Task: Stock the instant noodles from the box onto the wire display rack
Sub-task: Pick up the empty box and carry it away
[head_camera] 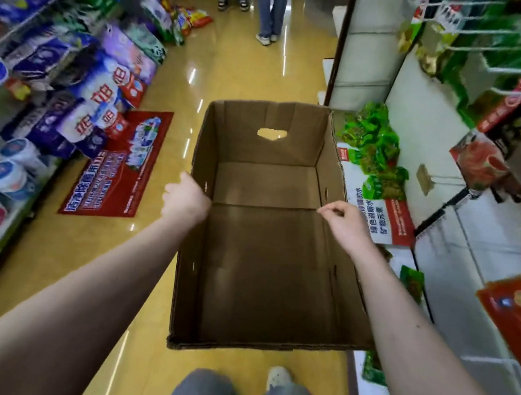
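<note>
The left hand [185, 200] curls its fingers over the left wall of a brown cardboard box [270, 153], which is held between both hands above the yellow floor [153, 282]. The far wall has a cut-out grip hole, and the inside shows only bare cardboard. The right hand [343, 220] pinches the rim of the right wall. Beyond that hand, to its right, green packets [373, 151] are heaped on a white carton [379, 216]. A white wire rack [499, 50] hangs higher up.
</note>
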Demonstrator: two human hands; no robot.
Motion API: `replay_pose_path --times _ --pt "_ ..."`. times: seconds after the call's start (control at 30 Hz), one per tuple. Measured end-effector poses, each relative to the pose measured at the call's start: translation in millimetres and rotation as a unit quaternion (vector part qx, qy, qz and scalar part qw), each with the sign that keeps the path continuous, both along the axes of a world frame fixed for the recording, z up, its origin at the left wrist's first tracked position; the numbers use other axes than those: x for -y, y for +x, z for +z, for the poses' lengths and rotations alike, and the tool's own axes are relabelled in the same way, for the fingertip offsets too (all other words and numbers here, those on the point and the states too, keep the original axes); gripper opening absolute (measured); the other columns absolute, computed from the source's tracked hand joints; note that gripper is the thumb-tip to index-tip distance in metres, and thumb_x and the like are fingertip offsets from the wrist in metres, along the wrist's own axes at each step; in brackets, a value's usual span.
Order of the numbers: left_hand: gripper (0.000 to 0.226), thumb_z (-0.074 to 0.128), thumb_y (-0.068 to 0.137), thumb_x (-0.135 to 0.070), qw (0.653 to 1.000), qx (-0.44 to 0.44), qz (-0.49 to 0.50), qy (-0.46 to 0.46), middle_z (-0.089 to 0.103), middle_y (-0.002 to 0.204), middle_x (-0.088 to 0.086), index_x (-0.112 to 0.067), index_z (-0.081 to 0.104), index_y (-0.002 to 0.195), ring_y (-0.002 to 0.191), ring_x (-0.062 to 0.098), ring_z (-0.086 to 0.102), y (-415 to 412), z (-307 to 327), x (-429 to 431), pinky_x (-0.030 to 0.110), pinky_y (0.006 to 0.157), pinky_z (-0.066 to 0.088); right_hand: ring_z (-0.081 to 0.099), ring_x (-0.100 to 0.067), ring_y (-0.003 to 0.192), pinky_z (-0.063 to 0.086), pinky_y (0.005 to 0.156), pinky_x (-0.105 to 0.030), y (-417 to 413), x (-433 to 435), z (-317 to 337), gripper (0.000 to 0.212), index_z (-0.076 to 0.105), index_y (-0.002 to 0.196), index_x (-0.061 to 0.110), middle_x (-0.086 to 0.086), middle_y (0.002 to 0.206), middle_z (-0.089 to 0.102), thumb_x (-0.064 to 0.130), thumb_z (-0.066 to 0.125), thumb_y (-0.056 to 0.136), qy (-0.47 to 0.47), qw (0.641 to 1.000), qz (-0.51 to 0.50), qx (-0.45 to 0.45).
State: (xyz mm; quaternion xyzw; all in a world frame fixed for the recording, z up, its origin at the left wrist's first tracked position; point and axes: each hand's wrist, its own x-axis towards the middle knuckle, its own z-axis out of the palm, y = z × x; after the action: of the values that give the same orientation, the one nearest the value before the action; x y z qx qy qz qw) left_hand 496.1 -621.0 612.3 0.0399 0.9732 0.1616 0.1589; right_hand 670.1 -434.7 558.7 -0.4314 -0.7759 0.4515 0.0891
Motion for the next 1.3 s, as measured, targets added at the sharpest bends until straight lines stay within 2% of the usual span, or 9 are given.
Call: replay_pose_path --times 0.07,0.43,0.57,0.63,0.77,0.9,1.03,1.2,1.3 --pt "0.058 0.05 0.093 -0.011 1.0 0.006 -0.004 0.003 0.041 0.138 0.023 -0.007 0.023 0.144 0.13 0.041 0.038 -33 -6 -14 0.05 0.104 0.038 0.057 -0.022 0.102 0.045 0.091 -0.035 -31 -15 -1 0.014 0.068 0.084 0.029 0.001 0.103 0.068 0.027 0.055 0.088 0.006 1.0 0.003 0.004" --pt "0.046 0.044 0.093 -0.008 0.994 0.023 -0.098 0.035 0.051 0.129 0.023 -0.005 0.029 0.137 0.119 0.041 0.049 -241 -36 -94 0.046 0.101 0.042 0.058 -0.022 0.104 0.044 0.09 -0.031 -217 -83 -11 0.014 0.068 0.08 0.028 -0.002 0.102 0.069 0.021 0.058 0.086 0.009 0.998 -0.057 0.028" --pt "0.043 0.045 0.092 -0.015 0.987 0.005 -0.148 0.054 0.056 0.12 0.021 -0.009 0.031 0.132 0.109 0.041 0.055 -316 -22 -138 0.043 0.09 0.049 0.055 -0.017 0.095 0.039 0.078 -0.025 -265 -115 10 0.014 0.071 0.09 0.02 -0.002 0.1 0.067 0.02 0.057 0.088 0.026 0.996 -0.085 0.028" --pt "0.038 0.045 0.092 -0.018 0.984 0.001 -0.172 0.053 0.057 0.118 0.02 -0.007 0.034 0.128 0.107 0.041 0.056 -345 -15 -165 0.039 0.082 0.046 0.055 -0.018 0.095 0.04 0.08 -0.026 -285 -133 17 0.014 0.071 0.09 0.02 -0.002 0.098 0.066 0.021 0.057 0.088 0.031 0.994 -0.105 0.027" --pt "0.034 0.043 0.095 -0.021 0.976 0.01 -0.214 0.026 0.056 0.119 0.019 -0.002 0.042 0.123 0.107 0.038 0.055 -395 -16 -224 0.037 0.079 0.044 0.059 -0.023 0.1 0.038 0.077 -0.023 -323 -176 20 0.01 0.069 0.087 0.019 -0.005 0.101 0.068 0.019 0.059 0.087 0.055 0.989 -0.131 0.041" --pt "0.019 0.042 0.095 -0.017 0.959 0.008 -0.283 -0.005 0.056 0.1 0.014 -0.003 0.05 0.106 0.09 0.035 0.055 -443 -32 -298 0.033 0.07 0.043 0.057 -0.023 0.097 0.041 0.079 -0.026 -361 -235 10 0.017 0.07 0.097 0.014 -0.004 0.103 0.065 0.022 0.056 0.09 0.06 0.984 -0.157 0.066" --pt "0.03 0.04 0.095 -0.017 0.951 0.019 -0.308 -0.021 0.058 0.114 0.016 -0.003 0.047 0.121 0.102 0.036 0.058 -488 -43 -384 0.034 0.073 0.044 0.059 -0.027 0.101 0.045 0.084 -0.033 -404 -309 -6 0.018 0.068 0.099 0.016 -0.007 0.106 0.067 0.023 0.054 0.091 0.056 0.978 -0.18 0.086" --pt "0.034 0.037 0.093 -0.013 0.943 0.097 -0.317 0.007 0.063 0.097 0.012 -0.005 0.046 0.124 0.056 0.022 0.061 -539 -36 -473 0.026 0.041 0.043 0.06 -0.026 0.098 0.046 0.083 -0.033 -450 -383 -9 0.012 0.064 0.094 0.023 -0.011 0.117 0.062 0.029 0.053 0.091 0.047 0.966 -0.232 0.1" --pt "0.045 0.036 0.093 -0.011 0.939 0.126 -0.321 0.022 0.06 0.092 0.011 -0.006 0.035 0.138 0.05 0.022 0.06 -561 -36 -520 0.03 0.045 0.047 0.057 -0.034 0.106 0.047 0.086 -0.037 -469 -423 -12 0.005 0.058 0.089 0.034 -0.017 0.12 0.059 0.032 0.053 0.087 0.059 0.958 -0.254 0.122"
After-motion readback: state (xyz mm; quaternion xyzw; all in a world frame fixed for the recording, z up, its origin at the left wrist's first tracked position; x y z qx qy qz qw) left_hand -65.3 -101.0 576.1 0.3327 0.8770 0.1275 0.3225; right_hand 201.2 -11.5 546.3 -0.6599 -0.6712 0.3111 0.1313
